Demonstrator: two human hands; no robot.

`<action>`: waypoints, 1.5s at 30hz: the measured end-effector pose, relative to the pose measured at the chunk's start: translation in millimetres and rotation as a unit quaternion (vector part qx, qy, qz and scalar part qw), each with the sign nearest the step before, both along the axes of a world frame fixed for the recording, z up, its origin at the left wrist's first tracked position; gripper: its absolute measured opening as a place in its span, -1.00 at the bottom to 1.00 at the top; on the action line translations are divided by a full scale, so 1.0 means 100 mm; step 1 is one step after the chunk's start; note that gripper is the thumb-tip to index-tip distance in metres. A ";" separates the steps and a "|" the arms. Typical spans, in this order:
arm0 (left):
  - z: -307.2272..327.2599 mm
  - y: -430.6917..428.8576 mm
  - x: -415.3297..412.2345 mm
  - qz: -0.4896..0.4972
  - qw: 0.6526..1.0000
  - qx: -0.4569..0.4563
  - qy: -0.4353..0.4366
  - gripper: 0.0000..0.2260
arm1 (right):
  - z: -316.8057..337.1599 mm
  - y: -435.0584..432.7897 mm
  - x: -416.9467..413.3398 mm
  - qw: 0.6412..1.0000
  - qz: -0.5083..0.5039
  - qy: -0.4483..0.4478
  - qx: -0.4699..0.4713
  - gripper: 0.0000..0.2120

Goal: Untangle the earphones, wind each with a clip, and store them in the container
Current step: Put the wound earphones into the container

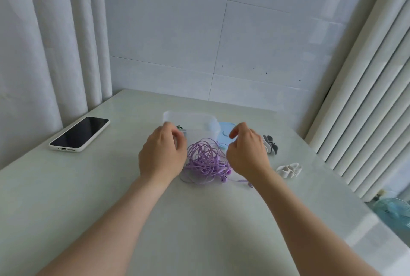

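Observation:
A tangled heap of purple earphones [205, 160] lies on the pale table, its earbuds at the near right. Just behind it stands a clear plastic container [195, 123] with a light blue lid [226, 134] beside it. My left hand [162, 153] hovers at the left of the tangle, fingers loosely curled, holding nothing that I can see. My right hand [246, 151] hovers at the tangle's right, fingers bent downward and loose. White and grey clips [270, 143] lie to the right of that hand, and a white clip [288, 169] lies nearer.
A phone [79, 134] in a white case lies face up at the table's left. Curtains hang on the left, a ribbed white radiator stands on the right, and a tiled wall is behind the table. A blue fan [397, 213] shows at the lower right.

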State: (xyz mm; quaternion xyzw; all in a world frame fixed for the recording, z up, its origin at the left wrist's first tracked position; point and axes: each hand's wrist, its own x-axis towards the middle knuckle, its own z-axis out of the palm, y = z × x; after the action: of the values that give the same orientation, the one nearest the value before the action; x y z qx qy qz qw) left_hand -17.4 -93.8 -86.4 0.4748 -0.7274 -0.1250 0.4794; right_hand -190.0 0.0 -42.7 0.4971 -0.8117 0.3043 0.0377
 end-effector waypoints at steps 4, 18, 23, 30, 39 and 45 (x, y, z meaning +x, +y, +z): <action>-0.08 0.14 -0.10 -0.087 0.990 0.097 -0.055 -0.51 | -0.27 0.19 -0.14 0.999 -0.012 -0.039 0.017 -0.57; 0.01 0.20 -0.15 -0.147 0.964 0.156 0.159 -0.93 | -0.41 0.29 -0.40 0.994 0.055 -0.083 -0.044 -0.69; 0.04 0.20 -0.14 -0.130 0.960 0.151 0.198 -0.89 | -0.34 0.39 -0.29 0.992 0.088 -0.036 -0.085 -0.32; 0.07 0.24 -0.14 -0.132 0.955 0.164 0.207 -0.92 | -0.31 0.41 -0.34 0.991 0.044 -0.096 -0.086 -0.33; 0.10 0.29 -0.11 -0.115 0.966 0.173 0.155 -0.84 | -0.35 0.36 -0.40 0.992 -0.053 -0.097 -0.064 -0.69; 0.10 0.27 -0.10 -0.153 0.954 0.187 0.175 -0.83 | -0.38 0.29 -0.36 0.998 -0.042 0.017 -0.033 -0.63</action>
State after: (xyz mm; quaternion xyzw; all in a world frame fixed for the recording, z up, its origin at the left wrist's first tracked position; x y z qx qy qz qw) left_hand -27.9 -66.7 -76.1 0.4097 -0.6594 -0.4119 0.4772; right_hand -226.4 29.0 -80.4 0.4666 -0.8205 0.3202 0.0808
